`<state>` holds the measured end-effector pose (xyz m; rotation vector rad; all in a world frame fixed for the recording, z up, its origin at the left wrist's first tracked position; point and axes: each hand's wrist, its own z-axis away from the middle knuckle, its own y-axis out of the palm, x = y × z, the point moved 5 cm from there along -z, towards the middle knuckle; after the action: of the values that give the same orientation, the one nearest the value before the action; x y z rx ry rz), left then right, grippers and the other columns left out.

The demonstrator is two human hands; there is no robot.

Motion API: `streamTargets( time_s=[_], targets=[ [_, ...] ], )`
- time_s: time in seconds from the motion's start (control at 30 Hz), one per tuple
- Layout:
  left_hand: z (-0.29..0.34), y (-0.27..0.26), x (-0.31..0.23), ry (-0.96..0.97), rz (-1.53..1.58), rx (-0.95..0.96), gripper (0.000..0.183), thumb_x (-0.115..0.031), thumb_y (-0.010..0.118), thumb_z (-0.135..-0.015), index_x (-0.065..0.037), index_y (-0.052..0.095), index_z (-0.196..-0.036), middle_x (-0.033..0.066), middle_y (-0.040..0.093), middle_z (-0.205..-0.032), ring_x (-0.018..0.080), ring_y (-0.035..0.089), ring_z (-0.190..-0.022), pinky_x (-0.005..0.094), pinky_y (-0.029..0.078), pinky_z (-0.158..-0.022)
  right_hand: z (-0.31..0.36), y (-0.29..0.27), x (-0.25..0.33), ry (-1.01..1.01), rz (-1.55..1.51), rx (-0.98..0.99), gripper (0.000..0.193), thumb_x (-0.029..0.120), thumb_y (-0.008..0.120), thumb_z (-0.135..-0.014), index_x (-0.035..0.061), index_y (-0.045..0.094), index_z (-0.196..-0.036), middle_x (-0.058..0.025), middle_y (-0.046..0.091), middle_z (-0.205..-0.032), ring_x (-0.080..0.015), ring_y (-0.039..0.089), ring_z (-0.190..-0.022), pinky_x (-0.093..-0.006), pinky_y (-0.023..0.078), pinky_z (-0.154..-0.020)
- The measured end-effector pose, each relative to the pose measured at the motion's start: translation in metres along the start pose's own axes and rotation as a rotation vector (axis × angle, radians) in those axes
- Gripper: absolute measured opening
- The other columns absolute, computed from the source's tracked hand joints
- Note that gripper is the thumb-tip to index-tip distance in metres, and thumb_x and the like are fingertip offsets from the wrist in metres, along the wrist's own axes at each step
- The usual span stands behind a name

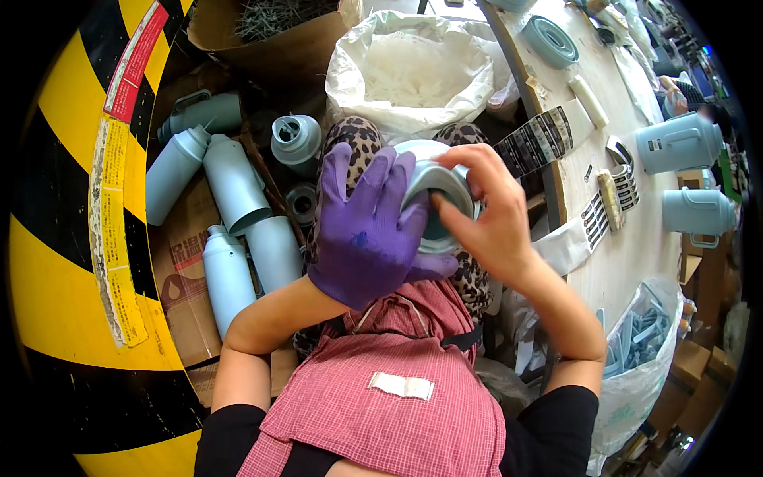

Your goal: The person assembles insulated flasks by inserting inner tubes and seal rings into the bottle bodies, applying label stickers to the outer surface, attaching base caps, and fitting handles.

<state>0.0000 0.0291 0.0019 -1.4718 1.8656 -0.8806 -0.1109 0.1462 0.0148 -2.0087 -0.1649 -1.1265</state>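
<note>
Upright between my knees stands a light blue vacuum flask shell (437, 236), its round mouth facing up at me. My left hand (369, 226), in a purple glove, is wrapped against its left side, with the thumb round the near side. My bare right hand (493, 211) grips the rim on the right, fingers over the outer edge and thumb dipping into the mouth; that thumb is slightly blurred. What lies deep in the mouth is hidden.
Several blue flask shells (234, 183) lie in a cardboard box (187, 310) at left, beside a yellow-black striped panel (48, 294). Ahead is a white sack (350, 79). On the right, a workbench (572, 171) bears labels and flasks; a bag of blue handles (644, 381) hangs near.
</note>
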Motion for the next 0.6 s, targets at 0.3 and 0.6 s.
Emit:
streamTargets(
  time_s=[0.3,0.6],
  targets=[
    [-0.011,0.01,0.0,-0.108,0.091,0.099,0.065,-0.063,0.076,-0.069,-0.002,0.076,-0.09,0.0213,0.062,-0.13,0.0411,0.055,-0.127,0.0687,0.036,-0.109,-0.025,-0.025,0.015,-0.379,0.412,0.756,0.018,0.026,0.082,-0.079,0.0112,0.084,-0.089,-0.0123,0.051,-0.158,-0.0358,0.05,-0.142,-0.0461,0.047,-0.11],
    [-0.005,0.024,0.007,-0.081,0.115,0.089,0.053,-0.051,0.08,-0.073,-0.001,0.075,-0.09,0.0241,0.061,-0.129,0.0433,0.055,-0.126,0.0633,0.039,-0.11,-0.02,0.003,0.014,-0.212,0.722,0.559,0.012,0.013,0.073,-0.085,0.0017,0.079,-0.085,-0.0121,0.062,-0.141,-0.0357,0.063,-0.117,-0.0448,0.053,-0.099]
  ],
)
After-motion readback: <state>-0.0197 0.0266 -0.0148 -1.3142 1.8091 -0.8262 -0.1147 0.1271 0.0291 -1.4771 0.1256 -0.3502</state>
